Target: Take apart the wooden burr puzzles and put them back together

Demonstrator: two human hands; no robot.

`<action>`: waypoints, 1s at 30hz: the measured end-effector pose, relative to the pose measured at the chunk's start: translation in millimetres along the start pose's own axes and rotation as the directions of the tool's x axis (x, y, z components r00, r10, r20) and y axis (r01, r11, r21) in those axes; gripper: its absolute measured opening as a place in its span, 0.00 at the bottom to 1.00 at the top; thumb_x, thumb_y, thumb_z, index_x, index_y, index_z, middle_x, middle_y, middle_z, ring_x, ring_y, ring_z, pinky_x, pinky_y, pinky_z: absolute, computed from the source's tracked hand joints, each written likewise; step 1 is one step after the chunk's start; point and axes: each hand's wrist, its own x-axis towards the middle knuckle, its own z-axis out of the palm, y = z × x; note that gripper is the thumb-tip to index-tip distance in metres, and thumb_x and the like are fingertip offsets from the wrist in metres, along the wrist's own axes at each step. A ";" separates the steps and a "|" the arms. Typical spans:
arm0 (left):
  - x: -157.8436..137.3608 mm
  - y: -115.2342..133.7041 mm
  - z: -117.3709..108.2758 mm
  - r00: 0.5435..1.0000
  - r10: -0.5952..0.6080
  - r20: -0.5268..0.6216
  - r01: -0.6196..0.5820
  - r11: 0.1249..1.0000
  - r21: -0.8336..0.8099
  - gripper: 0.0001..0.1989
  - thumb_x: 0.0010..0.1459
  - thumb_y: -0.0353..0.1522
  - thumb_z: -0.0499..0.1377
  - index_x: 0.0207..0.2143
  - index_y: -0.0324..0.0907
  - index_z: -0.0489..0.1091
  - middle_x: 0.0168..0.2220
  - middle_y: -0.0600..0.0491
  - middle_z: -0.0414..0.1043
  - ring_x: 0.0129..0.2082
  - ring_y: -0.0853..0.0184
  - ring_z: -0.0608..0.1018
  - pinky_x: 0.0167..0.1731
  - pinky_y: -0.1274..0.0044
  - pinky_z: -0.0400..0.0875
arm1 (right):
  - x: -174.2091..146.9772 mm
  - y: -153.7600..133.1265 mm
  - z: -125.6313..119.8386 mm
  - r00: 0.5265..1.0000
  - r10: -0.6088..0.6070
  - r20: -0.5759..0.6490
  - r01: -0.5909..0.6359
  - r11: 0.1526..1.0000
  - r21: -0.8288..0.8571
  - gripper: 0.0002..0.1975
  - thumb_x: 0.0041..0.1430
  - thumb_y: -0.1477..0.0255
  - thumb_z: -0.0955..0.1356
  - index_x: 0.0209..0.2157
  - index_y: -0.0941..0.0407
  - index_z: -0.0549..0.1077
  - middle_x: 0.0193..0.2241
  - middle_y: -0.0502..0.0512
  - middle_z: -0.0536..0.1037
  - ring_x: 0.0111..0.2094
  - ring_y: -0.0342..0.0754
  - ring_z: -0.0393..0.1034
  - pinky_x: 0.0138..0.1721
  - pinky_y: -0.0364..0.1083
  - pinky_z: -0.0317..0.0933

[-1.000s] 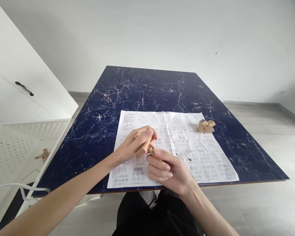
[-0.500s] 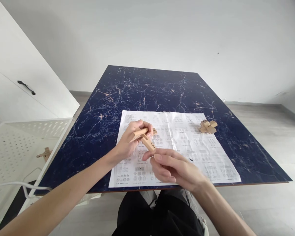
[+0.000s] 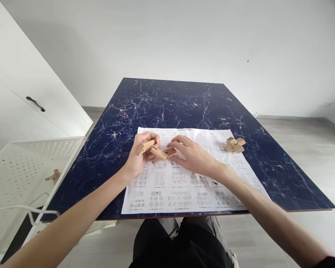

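Observation:
Above the printed paper sheet [image 3: 167,209], my left hand [image 3: 138,158] is closed around a cluster of wooden burr puzzle pieces [image 3: 158,153]. One bar [image 3: 146,146] slants along its thumb side, and another with a dark mark juts toward the right. My right hand [image 3: 194,153] comes in from the right, with thumb and fingers closed on the end of a notched puzzle piece [image 3: 171,152]. This piece meets the cluster; how they interlock is partly hidden by the fingers.
An assembled wooden burr puzzle [image 3: 235,145] sits on the sheet's right edge. The blue marbled table [image 3: 167,104] lies beneath. At left stand a white perforated bin [image 3: 25,163] with a wooden piece [image 3: 54,176] by its side, a white cable [image 3: 30,210] and a cabinet [image 3: 25,67].
My right hand has moved up and away from below the pieces and now grips one from the right side. My left hand has shifted slightly left and turned the cluster.

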 end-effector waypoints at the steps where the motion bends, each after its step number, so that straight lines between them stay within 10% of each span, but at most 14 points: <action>1: 0.1 0.6 0.2 1.000 -0.006 -0.009 0.006 1.000 -0.006 0.21 0.61 0.51 0.59 0.29 0.43 0.68 0.26 0.56 0.58 0.21 0.71 0.56 0.18 0.77 0.55 | 4.2 4.5 3.8 0.999 -0.041 0.006 0.041 0.999 -0.010 0.11 0.74 0.69 0.68 0.55 0.54 0.76 0.55 0.65 0.77 0.50 0.60 0.76 0.44 0.56 0.73; 8: 0.7 0.0 0.5 0.998 -0.024 -0.062 0.025 1.000 0.018 0.13 0.63 0.40 0.58 0.29 0.44 0.64 0.24 0.59 0.56 0.18 0.75 0.51 0.17 0.79 0.47 | 10.3 16.1 18.0 0.999 -0.019 -0.048 0.022 0.997 0.070 0.05 0.74 0.69 0.69 0.48 0.54 0.77 0.45 0.61 0.79 0.47 0.59 0.72 0.50 0.58 0.70; 20: 0.2 -8.2 0.0 0.987 0.015 -0.161 0.009 0.989 0.145 0.16 0.71 0.45 0.62 0.35 0.44 0.69 0.20 0.60 0.63 0.22 0.70 0.65 0.26 0.75 0.66 | 7.7 25.4 9.1 0.943 0.285 -0.173 -0.235 0.936 0.262 0.09 0.77 0.68 0.62 0.40 0.54 0.71 0.39 0.58 0.76 0.34 0.51 0.68 0.35 0.50 0.62; 24: 3.1 -9.7 -0.3 0.980 0.032 -0.199 -0.015 0.997 0.082 0.19 0.70 0.48 0.64 0.34 0.43 0.70 0.26 0.57 0.68 0.28 0.68 0.72 0.33 0.74 0.73 | 8.3 17.9 -8.0 0.871 0.486 -0.078 -0.249 0.572 0.782 0.15 0.77 0.58 0.64 0.40 0.54 0.71 0.33 0.52 0.74 0.31 0.47 0.63 0.34 0.47 0.59; 27: 3.8 -9.3 1.6 0.970 0.017 -0.241 -0.010 1.000 0.029 0.20 0.67 0.48 0.67 0.34 0.42 0.70 0.31 0.55 0.71 0.31 0.68 0.74 0.38 0.74 0.75 | 8.0 6.5 -12.8 0.913 0.397 0.091 -0.164 0.155 0.974 0.14 0.75 0.57 0.69 0.44 0.54 0.74 0.36 0.53 0.74 0.33 0.45 0.63 0.34 0.46 0.58; 30: 4.1 -7.5 4.2 0.966 0.011 -0.259 -0.014 1.000 -0.008 0.19 0.64 0.47 0.70 0.34 0.42 0.71 0.32 0.54 0.74 0.34 0.67 0.75 0.40 0.74 0.75 | 7.1 -4.8 -7.9 0.947 0.269 0.175 -0.168 -0.047 0.985 0.12 0.73 0.60 0.73 0.45 0.54 0.76 0.41 0.54 0.76 0.30 0.43 0.62 0.30 0.45 0.55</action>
